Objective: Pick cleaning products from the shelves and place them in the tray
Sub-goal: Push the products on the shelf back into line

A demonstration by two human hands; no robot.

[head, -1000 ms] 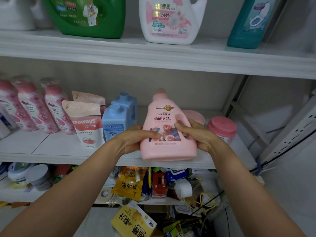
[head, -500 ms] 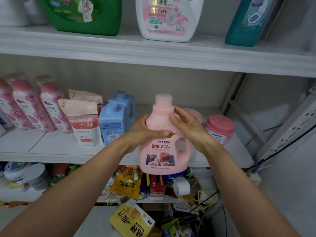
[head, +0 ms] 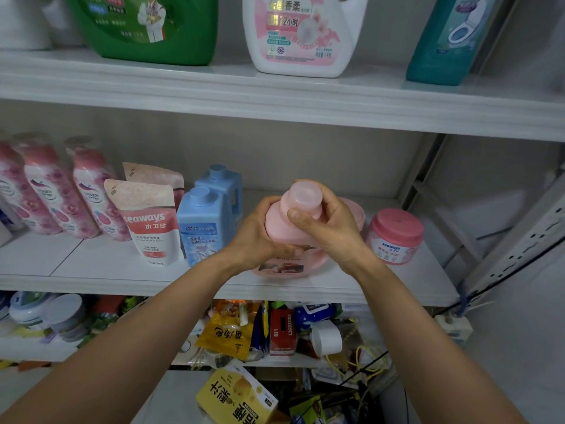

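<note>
1. The front edge of the middle shelf (head: 91,280) sits just behind the pink detergent bottle (head: 279,231), held in the air
2. The bottle seems heavy, stiff, slick; body or handle suits best
3. Left hand (head: 258,240) and right hand (head: 331,231) both have fingers wrapped round its shoulders
4. Its cap (head: 305,195), upright earlier, now tips toward the camera

The left hand (head: 260,237) and right hand (head: 325,231) hide most of the label on the pink bottle (head: 277,225). The top edge cuts off the green jug (head: 146,26), white jug (head: 305,35) and teal bottle (head: 443,41); the bottom edge, the yellow box (head: 235,399).
</note>
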